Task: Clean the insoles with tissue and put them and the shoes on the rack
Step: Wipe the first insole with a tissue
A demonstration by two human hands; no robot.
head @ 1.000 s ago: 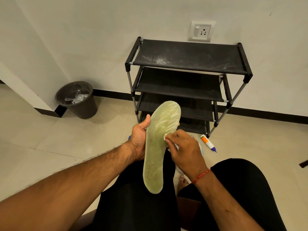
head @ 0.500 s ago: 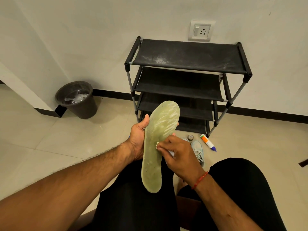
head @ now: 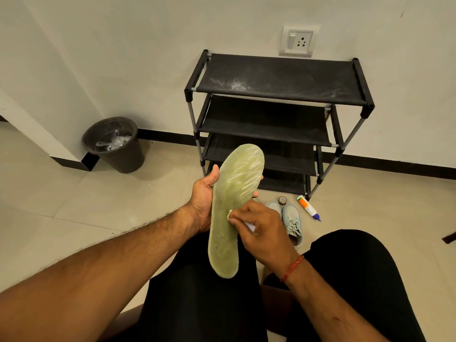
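while left hand [head: 201,201] holds insole [head: 234,211], right hand [head: 261,230] presses tissue [head: 230,215] on it.

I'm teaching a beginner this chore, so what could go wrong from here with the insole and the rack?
The rack has whitish dust smears on its top shelf; a wiped insole laid there could get dirty again.
The left hand grips the insole by its edges while the right hand presses the tissue on it; it may bend or slip.
A tube lies beside the shoes on the floor; reaching for them could knock it.
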